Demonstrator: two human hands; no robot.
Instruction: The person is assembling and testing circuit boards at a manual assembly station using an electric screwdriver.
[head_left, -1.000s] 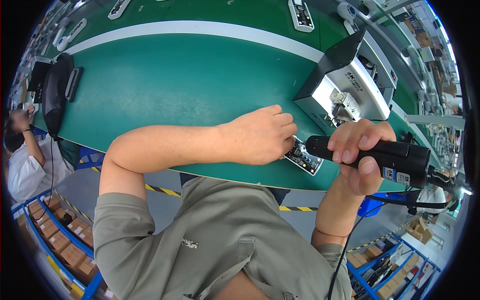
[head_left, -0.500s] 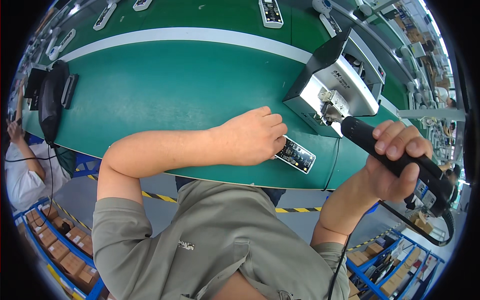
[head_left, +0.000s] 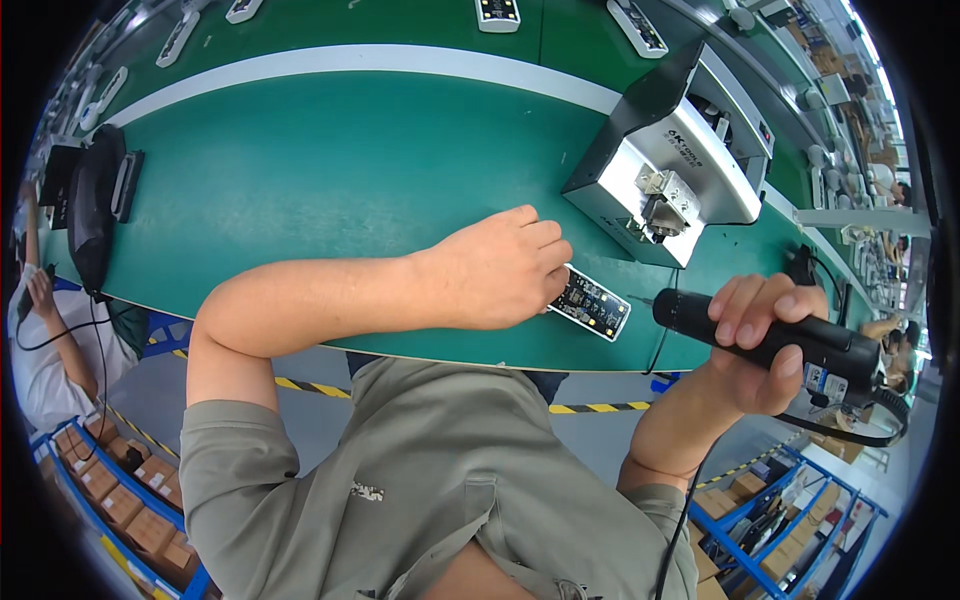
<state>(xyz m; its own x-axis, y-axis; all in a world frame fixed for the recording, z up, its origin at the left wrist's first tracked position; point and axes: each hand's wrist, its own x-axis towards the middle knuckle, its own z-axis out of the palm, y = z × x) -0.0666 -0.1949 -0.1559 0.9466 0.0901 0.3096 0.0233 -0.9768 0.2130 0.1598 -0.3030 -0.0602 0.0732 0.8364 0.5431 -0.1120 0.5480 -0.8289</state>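
Observation:
My left hand is closed on the left end of a small white-cased device with its circuit board showing, near the green bench's front edge. Its fingertips are partly hidden behind the hand. In my right hand is a black electric screwdriver, its thin bit pointing left at the board, a short gap away from it. A cable loops from the screwdriver's rear end. Behind both stands a silver and black screw feeder, apart from the screwdriver.
Several white devices, one a board in a white case, lie on the green strip beyond a white rail. At the bench's left end sits a black padded object. A person works there. Shelves of cartons stand below.
The screwdriver in my right hand has come away from the screw feeder, moving down and left toward the board. My left hand stays on the device. Devices beyond the rail have shifted left.

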